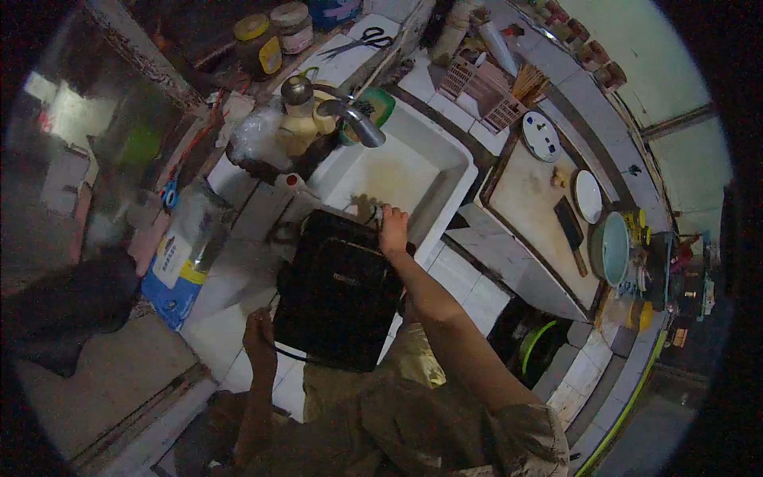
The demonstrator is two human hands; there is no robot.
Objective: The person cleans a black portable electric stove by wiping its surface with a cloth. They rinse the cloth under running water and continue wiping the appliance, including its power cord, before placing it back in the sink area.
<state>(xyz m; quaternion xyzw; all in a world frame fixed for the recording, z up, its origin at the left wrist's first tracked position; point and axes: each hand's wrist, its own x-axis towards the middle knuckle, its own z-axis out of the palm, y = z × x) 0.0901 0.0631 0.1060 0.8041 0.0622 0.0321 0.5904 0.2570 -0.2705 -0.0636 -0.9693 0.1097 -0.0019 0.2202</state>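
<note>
A black, flat, box-like object point(343, 292) with rounded corners lies between my hands, in front of a white sink point(444, 197). My right hand point(394, 229) grips its upper right corner, with curled fingers over the edge; a small thing by the fingertips is too unclear to name. Low at the object's left side is my left hand point(260, 334), its fingers curled beside a thin black cord or strap point(292, 356) that runs along the lower edge. Whether those fingers hold the cord is hidden. A metal faucet point(363, 125) reaches over the sink from the upper left.
To the right, a cutting board point(524, 197) bears a cleaver point(569, 223) and plates, with a green-blue bowl point(611, 249) at its edge. A plastic basket point(483, 89) and scissors point(375, 37) lie beyond the sink. Lidded jars point(257, 47) stand upper left; a blue-white package point(173, 277) lies left.
</note>
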